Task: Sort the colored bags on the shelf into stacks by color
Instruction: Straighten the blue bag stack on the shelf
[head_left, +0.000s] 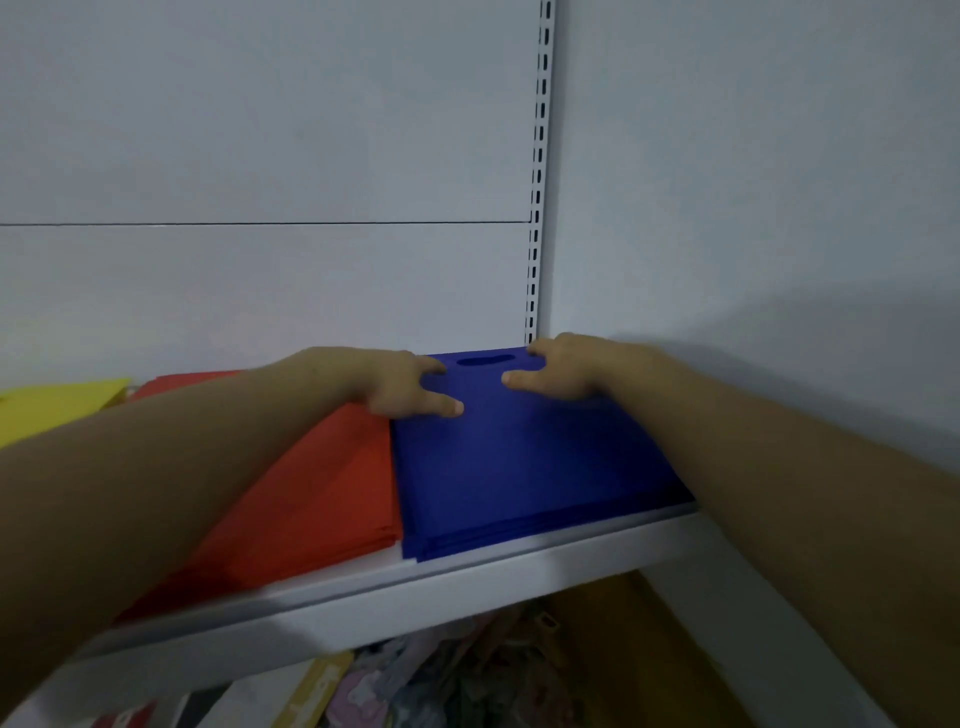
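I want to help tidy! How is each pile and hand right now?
Stack of flat blue fabric bags: neatly piled, both hands on top.
Stack of flat red fabric bags: piled just left of it.
Flat yellow fabric bag: lying far left.
Left hand: fingers straight, on blue stack.
Right hand: the same.

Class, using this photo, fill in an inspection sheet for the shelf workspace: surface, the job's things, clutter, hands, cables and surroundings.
Surface: white shelf, its front lip bare.
Job's things: blue stack at the right end; red stack directly beside it on the left; yellow bags farthest left, partly out of view.
Clutter: mixed items on the level below, too blurred to identify.
Hands: left hand and right hand both rest on the far part of the blue stack, fingers extended, either side of its handle cut-out.
Cables: nothing seen.
Surroundings: pale back panel; slotted upright in the corner.
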